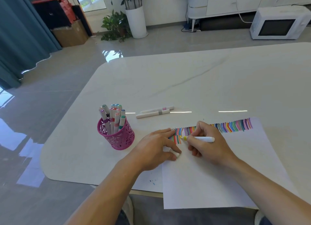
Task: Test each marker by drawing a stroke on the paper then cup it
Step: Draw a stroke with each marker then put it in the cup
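Here, marker (202,138) (yellow) near paper (218,182) edge

Two hands and forearms come in from the lower edge of the view, and all of them are bare. The left hand (156,145) and the right hand (208,144) are uncovered from the fingertips over the knuckles to the wrists. The left forearm (107,191) and the right forearm (269,182) are just as bare as far up as the picture shows them. At the very bottom, small patches of dark blue-grey trousers (123,217) show on both legs, the cloth looking like denim. A pale rounded shape (128,206) lies beside each patch; whether these are shoes cannot be told.
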{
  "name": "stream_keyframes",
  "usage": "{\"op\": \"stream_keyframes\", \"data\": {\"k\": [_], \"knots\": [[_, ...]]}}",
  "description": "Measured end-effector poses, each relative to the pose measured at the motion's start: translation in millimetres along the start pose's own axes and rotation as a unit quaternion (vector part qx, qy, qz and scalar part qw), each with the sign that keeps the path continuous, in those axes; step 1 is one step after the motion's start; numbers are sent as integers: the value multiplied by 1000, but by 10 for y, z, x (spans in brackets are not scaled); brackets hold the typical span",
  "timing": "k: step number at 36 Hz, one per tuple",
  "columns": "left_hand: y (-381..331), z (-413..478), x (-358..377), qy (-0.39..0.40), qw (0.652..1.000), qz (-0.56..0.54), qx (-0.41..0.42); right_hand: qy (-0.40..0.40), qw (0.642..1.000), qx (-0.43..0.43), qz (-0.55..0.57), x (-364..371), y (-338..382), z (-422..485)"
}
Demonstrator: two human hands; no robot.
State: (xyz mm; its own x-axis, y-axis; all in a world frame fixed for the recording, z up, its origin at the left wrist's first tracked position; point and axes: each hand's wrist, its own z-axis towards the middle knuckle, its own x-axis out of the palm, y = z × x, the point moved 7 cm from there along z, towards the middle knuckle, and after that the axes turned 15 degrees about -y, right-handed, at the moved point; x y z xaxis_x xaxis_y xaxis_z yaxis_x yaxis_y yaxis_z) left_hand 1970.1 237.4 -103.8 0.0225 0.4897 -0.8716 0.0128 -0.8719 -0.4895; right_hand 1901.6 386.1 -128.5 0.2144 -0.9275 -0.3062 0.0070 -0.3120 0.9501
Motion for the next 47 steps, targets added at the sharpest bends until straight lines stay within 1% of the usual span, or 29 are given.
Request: {"op": "stream_keyframes", "data": {"k": [10,19,22,26,28,33,35,37,40,47], "knots": [[14,9,9,-2,1000,-1,-11,-9,999,-4,-38,-21,27,6],[15,11,3,-11,1000,-5,-9,-11,1000,2,-27,-35,9,13],[3,10,-1,-11,1000,-6,-7,-22,1000,6,-4,-64,3,25],[-9,6,-6,-29,999,-12,2,-43,995,48,83,-130,1,65],[-20,7,-34,-49,999,-17,9,-49,991,48,116,-164,48,67],[36,29,-151,-127,989,-76,-20,-74,985,5,159,-291,241,50],[54,30,-205,-169,980,-97,-28,-77,981,1,177,-318,303,43],[55,15,-250,-196,970,-140,-42,-73,977,10,198,-333,349,20],[66,-13,-253,-204,943,-248,-87,-67,972,26,225,-354,403,-37],[52,7,-195,-199,915,-327,-124,-64,970,21,235,-395,514,-111]]}}
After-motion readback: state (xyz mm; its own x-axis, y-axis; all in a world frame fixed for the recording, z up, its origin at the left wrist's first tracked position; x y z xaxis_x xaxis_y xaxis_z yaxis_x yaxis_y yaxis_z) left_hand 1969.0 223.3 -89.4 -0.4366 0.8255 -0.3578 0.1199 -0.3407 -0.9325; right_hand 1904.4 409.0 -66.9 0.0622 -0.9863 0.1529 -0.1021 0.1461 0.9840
